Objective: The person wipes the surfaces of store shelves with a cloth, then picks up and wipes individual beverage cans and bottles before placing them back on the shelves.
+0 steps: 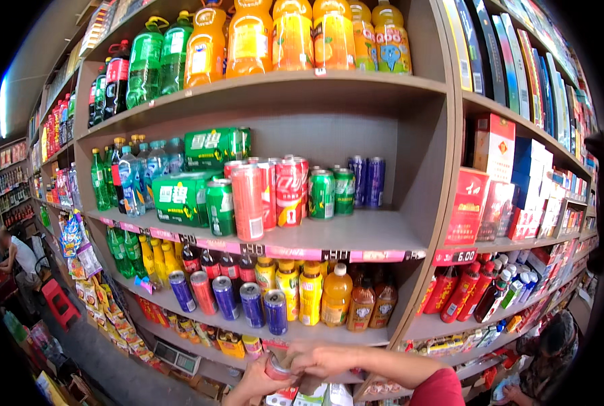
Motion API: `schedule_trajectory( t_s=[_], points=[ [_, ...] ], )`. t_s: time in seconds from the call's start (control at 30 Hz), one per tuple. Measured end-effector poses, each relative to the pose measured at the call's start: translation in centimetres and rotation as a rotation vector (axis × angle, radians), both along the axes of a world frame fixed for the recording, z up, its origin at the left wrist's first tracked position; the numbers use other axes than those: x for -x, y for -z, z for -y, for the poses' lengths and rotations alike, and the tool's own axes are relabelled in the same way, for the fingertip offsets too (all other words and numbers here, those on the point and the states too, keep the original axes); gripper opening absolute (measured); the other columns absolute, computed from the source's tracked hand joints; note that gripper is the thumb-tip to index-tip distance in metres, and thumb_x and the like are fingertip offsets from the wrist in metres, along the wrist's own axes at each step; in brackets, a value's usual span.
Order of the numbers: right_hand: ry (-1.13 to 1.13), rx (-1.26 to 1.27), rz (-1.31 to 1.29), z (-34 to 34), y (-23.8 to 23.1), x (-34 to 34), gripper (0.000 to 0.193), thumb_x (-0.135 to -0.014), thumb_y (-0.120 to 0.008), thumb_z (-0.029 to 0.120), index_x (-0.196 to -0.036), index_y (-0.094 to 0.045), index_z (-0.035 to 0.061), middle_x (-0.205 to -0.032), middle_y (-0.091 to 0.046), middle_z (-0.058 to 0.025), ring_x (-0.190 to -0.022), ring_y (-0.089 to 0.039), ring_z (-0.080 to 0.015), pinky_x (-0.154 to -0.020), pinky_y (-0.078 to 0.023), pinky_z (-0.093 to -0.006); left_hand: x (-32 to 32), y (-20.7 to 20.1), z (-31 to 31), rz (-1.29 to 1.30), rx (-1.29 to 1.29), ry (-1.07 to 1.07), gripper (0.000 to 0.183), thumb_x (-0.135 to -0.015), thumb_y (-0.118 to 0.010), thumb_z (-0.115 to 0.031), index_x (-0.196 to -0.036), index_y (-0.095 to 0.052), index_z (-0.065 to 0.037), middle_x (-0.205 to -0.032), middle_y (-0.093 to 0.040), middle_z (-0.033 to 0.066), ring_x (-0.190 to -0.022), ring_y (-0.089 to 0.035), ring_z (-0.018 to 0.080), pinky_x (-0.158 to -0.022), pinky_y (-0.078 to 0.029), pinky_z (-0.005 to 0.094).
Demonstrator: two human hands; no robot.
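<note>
Low in the head view, my left hand point(256, 380) is wrapped round a pinkish-red drink can point(275, 369), its top tilted up. From the right, my right hand point(319, 358) reaches across to the can, its fingers bent and closed beside the top. A grey-brown piece, perhaps a cloth, hangs under these fingers; what they hold is not plain. Above my hands, along the front of the lower shelf, stand several blue cans point(251, 304) and one pink-red can point(204, 293). A taller-looking pink can point(248, 203) stands at the front of the middle shelf.
Green can packs point(180, 198), red cans point(290, 193) and green cans point(321, 194) stand on the middle shelf point(376, 230). Juice bottles point(341, 294) line the lower shelf. A scale point(175, 357) sits below. A red stool point(60, 302) and people are at the sides.
</note>
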State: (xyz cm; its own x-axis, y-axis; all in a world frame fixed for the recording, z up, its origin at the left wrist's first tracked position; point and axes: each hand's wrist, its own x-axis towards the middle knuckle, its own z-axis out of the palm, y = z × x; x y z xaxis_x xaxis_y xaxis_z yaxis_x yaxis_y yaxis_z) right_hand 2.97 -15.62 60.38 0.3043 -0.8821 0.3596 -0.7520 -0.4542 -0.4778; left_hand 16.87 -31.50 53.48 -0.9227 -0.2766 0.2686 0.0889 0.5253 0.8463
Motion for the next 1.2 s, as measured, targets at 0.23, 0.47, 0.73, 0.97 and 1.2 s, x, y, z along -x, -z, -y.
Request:
schedule_trajectory(
  t_s=[0.23, 0.47, 0.73, 0.97, 1.2],
  points=[
    [0.239, 0.123, -0.318, 1.6, -0.9, 1.4, 0.01, -0.072, -0.059, 0.009, -0.082, -0.059, 0.0053, -0.092, -0.054, -0.0118, -0.089, -0.053, -0.0296, -0.071, -0.046, -0.0381, 1.1, 1.5, -0.8, -0.175, 0.097, -0.035, 0.07, -0.058, -0.081, -0.026, -0.115, -0.049, -0.002, -0.1, -0.061, 0.0162, -0.094, -0.061, 0.0264, -0.081, -0.048, 0.0348],
    [0.24, 0.208, -0.307, 2.4, -1.4, -1.6, 0.016, -0.064, -0.062, 0.006, -0.079, -0.058, 0.002, -0.083, -0.048, -0.0134, -0.083, -0.051, -0.03, -0.063, -0.046, -0.0398, 1.1, -0.3, -1.3, -0.086, -0.035, -0.023, 0.062, -0.056, -0.082, -0.018, -0.108, -0.053, -0.002, -0.099, -0.062, 0.0097, -0.09, -0.059, 0.0147, -0.078, -0.047, 0.03],
    [0.262, 0.162, -0.232, 0.3, -1.4, -0.5, 0.016, -0.064, -0.061, 0.005, -0.079, -0.057, 0.0027, -0.087, -0.051, -0.0134, -0.084, -0.052, -0.0299, -0.067, -0.046, -0.0387, 0.3, 0.4, -0.2, -0.142, -0.14, -0.041, 0.054, -0.055, -0.082, -0.019, -0.099, -0.057, -0.001, -0.088, -0.065, 0.0092, -0.081, -0.062, 0.0151, -0.074, -0.05, 0.0307],
    [0.372, 0.484, 0.0, 0.4, -1.8, -0.4, 0.028, -0.068, -0.063, -0.001, -0.096, -0.059, -0.0007, -0.101, -0.056, -0.0179, -0.084, -0.056, -0.0329, -0.073, -0.046, -0.0404, 0.2, 0.2, -0.4, -0.143, -0.252, -0.043, 0.051, -0.057, -0.081, -0.016, -0.1, -0.057, -0.002, -0.089, -0.064, 0.0078, -0.081, -0.06, 0.0113, -0.074, -0.049, 0.0285],
    [0.342, 0.186, 0.166, 3.3, 3.2, -0.5, 0.024, -0.081, -0.056, 0.007, -0.103, -0.057, 0.0003, -0.103, -0.059, -0.0177, -0.093, -0.056, -0.0367, -0.081, -0.046, -0.0397, 1.2, 0.8, -0.8, -0.039, -0.241, 0.051, 0.048, -0.057, -0.081, -0.016, -0.095, -0.057, 0.0, -0.084, -0.064, 0.0073, -0.076, -0.06, 0.0124, -0.067, -0.049, 0.029]
  ],
)
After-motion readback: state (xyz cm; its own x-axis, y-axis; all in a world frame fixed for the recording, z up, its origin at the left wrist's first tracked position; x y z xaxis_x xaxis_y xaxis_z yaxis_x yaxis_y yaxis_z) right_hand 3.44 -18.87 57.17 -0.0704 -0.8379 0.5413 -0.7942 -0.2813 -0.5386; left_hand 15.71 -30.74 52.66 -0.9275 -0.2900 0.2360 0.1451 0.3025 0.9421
